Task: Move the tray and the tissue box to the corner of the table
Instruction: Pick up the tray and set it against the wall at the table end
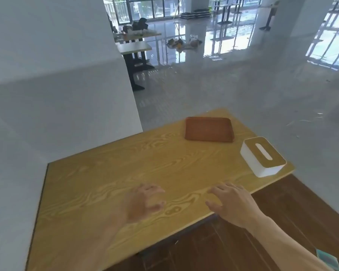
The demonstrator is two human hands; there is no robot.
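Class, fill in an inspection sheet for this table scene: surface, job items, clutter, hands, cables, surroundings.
Surface: wooden table, bare in the middle.
Job's things: brown tray lies flat near the far edge; tissue box sits at the right edge, apart from the tray.
Clutter: nothing seen.
Hands: left hand and right hand open, holding nothing; the left is blurred.
Cables: nothing seen.
Surroundings: grey wall on the left, glossy floor, other tables beyond.

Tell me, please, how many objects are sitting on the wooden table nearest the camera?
2. A brown tray lies flat near the table's far end, and a white tissue box with a wooden lid sits at the right edge, apart from the tray. Neither hand holds anything, and nothing appears hidden.
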